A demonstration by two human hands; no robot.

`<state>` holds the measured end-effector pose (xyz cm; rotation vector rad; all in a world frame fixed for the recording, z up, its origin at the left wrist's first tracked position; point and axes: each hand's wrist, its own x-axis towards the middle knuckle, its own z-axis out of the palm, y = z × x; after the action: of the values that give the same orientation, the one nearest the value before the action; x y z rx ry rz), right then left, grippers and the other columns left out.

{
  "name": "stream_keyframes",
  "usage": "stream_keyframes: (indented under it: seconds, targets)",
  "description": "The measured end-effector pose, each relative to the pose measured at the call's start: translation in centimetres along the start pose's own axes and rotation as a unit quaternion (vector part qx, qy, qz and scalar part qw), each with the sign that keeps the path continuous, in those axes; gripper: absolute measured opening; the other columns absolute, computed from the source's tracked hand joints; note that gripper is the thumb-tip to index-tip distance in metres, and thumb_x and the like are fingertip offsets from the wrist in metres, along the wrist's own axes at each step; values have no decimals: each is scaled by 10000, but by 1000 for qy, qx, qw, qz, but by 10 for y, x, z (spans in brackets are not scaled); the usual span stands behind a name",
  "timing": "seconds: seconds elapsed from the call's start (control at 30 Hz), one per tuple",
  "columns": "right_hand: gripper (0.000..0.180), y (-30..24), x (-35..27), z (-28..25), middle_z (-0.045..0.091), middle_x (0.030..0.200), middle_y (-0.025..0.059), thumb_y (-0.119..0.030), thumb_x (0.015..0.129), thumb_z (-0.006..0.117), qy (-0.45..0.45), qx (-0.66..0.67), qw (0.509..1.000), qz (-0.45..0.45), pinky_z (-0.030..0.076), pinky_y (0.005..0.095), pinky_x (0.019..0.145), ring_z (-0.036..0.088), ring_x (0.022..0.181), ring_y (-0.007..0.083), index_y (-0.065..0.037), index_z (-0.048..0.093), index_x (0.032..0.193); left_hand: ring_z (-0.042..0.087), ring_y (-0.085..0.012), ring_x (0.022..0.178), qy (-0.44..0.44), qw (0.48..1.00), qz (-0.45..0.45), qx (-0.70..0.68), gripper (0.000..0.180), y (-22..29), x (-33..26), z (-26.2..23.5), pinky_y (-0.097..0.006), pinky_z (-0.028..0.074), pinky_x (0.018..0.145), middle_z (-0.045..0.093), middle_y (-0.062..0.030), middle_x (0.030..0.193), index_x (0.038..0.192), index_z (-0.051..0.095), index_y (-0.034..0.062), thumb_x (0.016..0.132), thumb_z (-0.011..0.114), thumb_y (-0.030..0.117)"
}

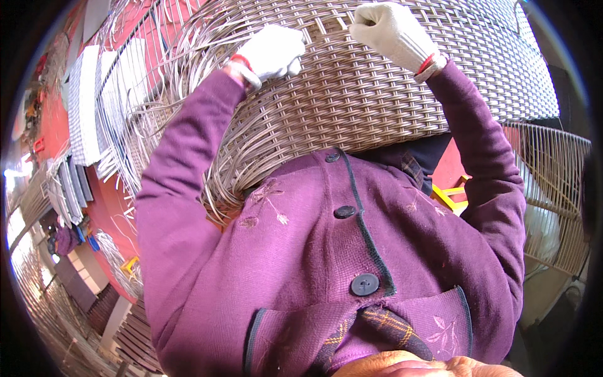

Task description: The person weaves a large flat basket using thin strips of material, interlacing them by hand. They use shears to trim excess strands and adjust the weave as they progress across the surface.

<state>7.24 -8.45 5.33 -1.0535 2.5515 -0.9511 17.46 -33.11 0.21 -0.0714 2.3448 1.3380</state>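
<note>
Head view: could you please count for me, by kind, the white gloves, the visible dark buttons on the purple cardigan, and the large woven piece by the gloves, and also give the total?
White gloves: 2
Dark buttons visible on the purple cardigan: 3
Large woven piece: 1
Total: 6

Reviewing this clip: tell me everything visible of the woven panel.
The woven panel is grey-brown wicker, apparently flat plastic strips in a tight over-under weave. Its surface bulges, though the fisheye lens also bends it. It lies in front of the purple cardigan, running past the picture's top edge. On the left, many loose strips trail and curl, so it looks unfinished. The white-gloved left hand and right hand, both curled, are over it; contact is unclear.
</note>
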Motion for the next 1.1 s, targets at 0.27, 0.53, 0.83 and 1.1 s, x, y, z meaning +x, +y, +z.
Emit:
stream_keyframes:
  seconds: [0.27,0.53,0.83,1.1]
  targets:
    - [182,20,19,28,667,696,201,-218,784,691,31,-59,995,-68,524,472,626,677,662,379,-47,697,720,511,-59,512,-45,952,275,130,268,-32,40,-16,-233,416,440,713,-67,844,1177,699,72,1032,553,243]
    - [217,2,24,46,661,715,202,-239,841,652,23,-85,991,-99,520,503,659,671,700,407,-48,680,743,637,-104,624,75,971,160,161,249,-12,9,-7,-264,517,540,748,-53,900,1191,718,52,1010,586,161]
    - [232,-44,42,55,740,893,158,-180,959,632,19,88,962,-258,553,405,777,713,843,286,-12,745,1070,613,-108,552,133,978,41,-154,235,38,-96,-52,-253,468,486,704,-65,734,897,723,6,980,635,208]
    - [260,-35,37,61,630,708,195,-245,884,682,30,-23,985,-169,511,466,675,645,715,394,-28,658,743,657,-120,585,113,983,70,-127,339,-26,-74,-29,-238,522,514,752,-103,838,1255,679,-22,1030,614,224]
